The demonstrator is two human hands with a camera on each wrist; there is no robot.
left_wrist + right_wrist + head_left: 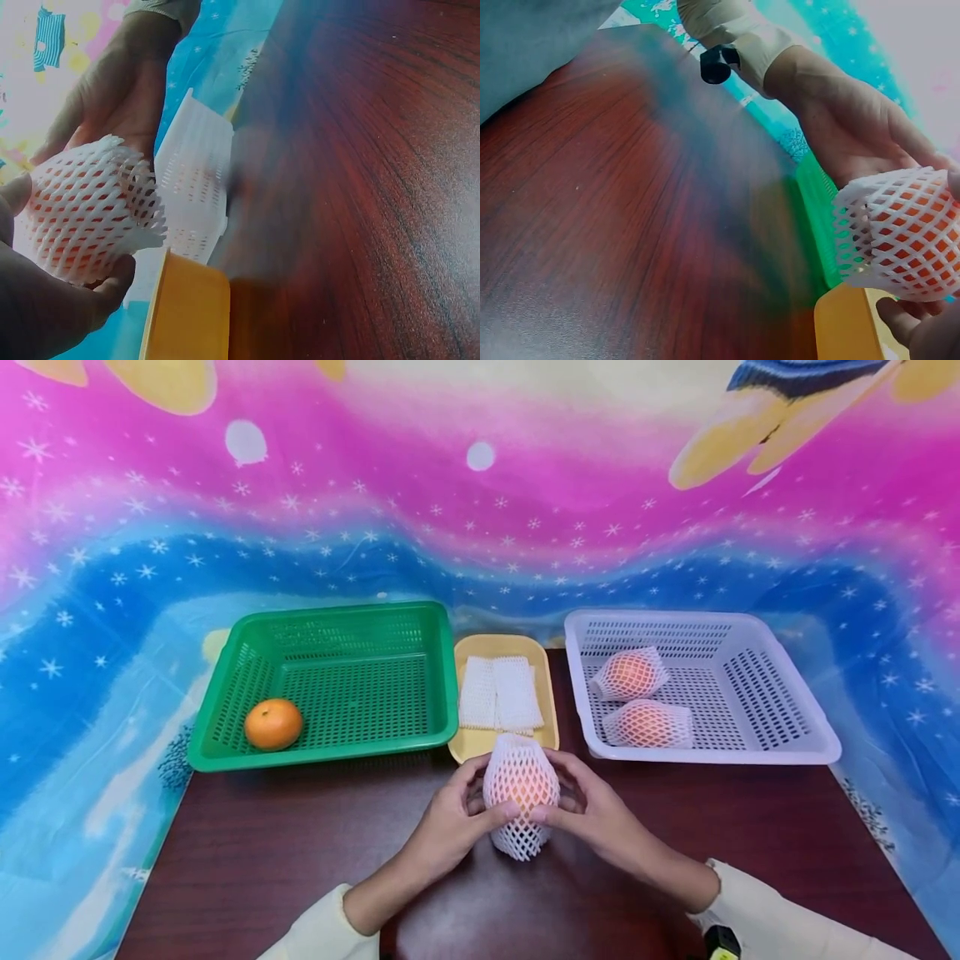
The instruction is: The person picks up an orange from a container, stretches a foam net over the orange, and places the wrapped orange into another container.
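Observation:
Between both hands is an orange in a white foam net sleeve (521, 797), held up above the table's front middle. My left hand (457, 814) grips it from the left, thumb across the front and fingers behind. From the other side my right hand (600, 806) holds it the same way. The sleeve's open mesh end juts past the fruit in the left wrist view, where the netted orange (82, 210) shows between the two hands. Orange peel shows through the mesh of the netted fruit (915, 232) in the right wrist view too.
A green basket (322, 752) on the left holds one bare orange (273, 724). Flat white foam nets (498, 693) lie in a yellow tray (465, 747) at centre. The white basket (780, 752) on the right holds two netted oranges (647, 724). A patterned cloth hangs behind.

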